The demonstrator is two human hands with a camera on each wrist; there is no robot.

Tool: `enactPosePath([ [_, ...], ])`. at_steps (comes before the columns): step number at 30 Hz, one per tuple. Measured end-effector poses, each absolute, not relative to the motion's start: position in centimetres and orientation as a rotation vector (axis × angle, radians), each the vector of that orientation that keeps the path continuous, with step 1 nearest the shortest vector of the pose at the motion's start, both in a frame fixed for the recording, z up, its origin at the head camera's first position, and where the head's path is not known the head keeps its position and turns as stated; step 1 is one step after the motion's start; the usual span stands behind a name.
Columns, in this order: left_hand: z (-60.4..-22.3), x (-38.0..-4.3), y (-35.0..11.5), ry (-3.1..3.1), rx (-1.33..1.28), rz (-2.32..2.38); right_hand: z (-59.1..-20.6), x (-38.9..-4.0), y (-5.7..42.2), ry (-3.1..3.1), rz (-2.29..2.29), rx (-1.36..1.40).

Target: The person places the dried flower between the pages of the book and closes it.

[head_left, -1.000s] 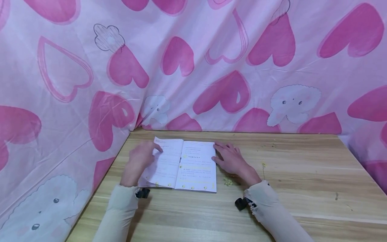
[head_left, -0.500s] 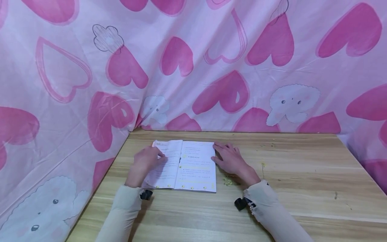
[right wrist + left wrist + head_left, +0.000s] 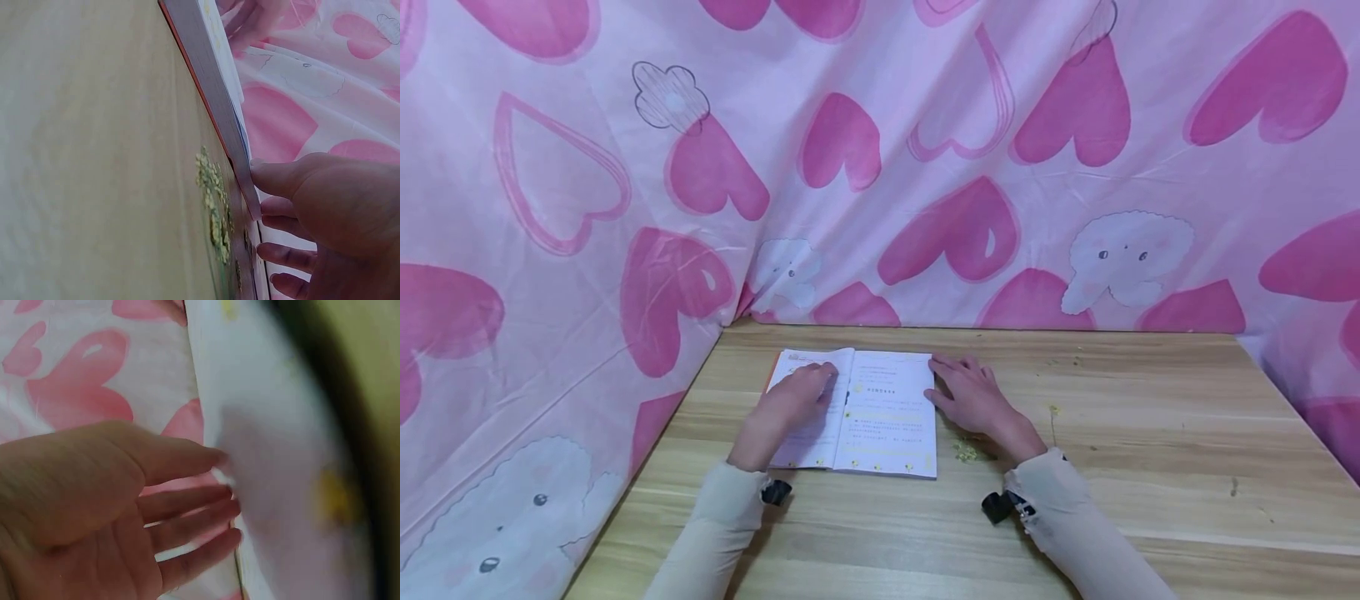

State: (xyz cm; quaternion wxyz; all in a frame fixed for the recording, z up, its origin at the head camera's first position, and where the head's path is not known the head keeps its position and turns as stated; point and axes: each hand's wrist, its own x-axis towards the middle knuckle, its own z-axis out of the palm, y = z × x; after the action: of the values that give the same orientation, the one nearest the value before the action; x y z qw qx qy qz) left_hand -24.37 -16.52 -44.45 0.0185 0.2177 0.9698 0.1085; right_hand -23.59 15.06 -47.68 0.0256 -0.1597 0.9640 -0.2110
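An open book (image 3: 891,433) with printed pages and small yellow drawings lies on the wooden table. My left hand (image 3: 788,408) is over its left page, fingers extended toward the spine. In the left wrist view, the left thumb and fingertips (image 3: 215,459) are right at the page surface. At the right edge of the book rests my right hand (image 3: 976,398), its fingers spread. The right wrist view has the right thumb (image 3: 275,178) touching the upper edge of the page stack, with the other fingers alongside, fairly straight. Between the hands the right page shows its text.
Small dried yellow-green flowers (image 3: 966,451) lie on the table just right of the book. A thin stem with a yellow bloom (image 3: 1055,410) is farther right. Pink heart-patterned cloth (image 3: 947,167) hangs behind and to the left of the table (image 3: 880,542).
My left hand has moved right across the left page toward the spine, and that page has flattened, showing an orange cover edge at far left. My right hand has stayed in place.
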Motion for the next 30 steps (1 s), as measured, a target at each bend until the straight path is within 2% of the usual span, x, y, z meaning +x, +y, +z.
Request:
enactPosePath([
  [12, -45.3, -23.4, -14.8, 3.045, 0.538, 0.267, -47.6, -23.6, 15.1, 2.979, -0.653, -0.501],
  [30, -46.0, -23.7, -14.9, 3.049, 0.551, 0.212, -47.9, -23.8, 15.2, 3.053, -0.72, -0.57],
])
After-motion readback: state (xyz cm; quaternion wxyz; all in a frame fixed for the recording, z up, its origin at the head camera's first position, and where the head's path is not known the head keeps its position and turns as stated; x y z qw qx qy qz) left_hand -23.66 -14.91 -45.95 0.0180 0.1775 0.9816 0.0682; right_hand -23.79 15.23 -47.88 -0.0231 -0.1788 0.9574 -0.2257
